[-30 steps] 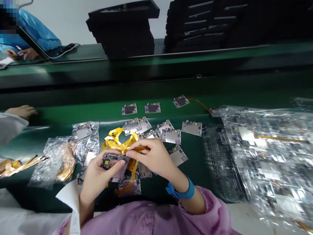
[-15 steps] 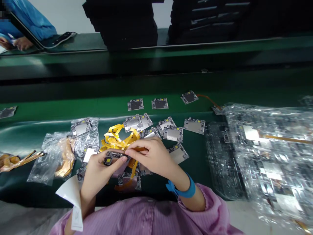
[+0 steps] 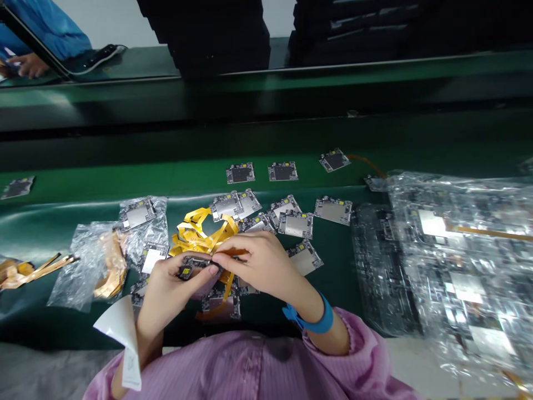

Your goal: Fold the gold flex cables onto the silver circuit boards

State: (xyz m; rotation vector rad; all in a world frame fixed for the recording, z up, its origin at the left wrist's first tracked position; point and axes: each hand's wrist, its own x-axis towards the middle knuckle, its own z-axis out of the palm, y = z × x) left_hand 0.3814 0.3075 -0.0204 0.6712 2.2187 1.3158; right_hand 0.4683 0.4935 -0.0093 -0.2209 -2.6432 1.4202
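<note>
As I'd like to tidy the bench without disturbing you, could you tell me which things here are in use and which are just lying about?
In hand: left hand holds a small circuit board; right hand pinches an orange flex ribbon at it.
Lying about: loose boards, yellow ribbon heap, plastic bags, bagged pile, black trays.

Glossy crinkled plastic bags (image 3: 458,250), matt green mat (image 3: 62,222)

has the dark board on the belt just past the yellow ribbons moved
Yes. The dark board has shifted right: it lay over the left end of the silver boards on the mat, now over their middle.
</note>
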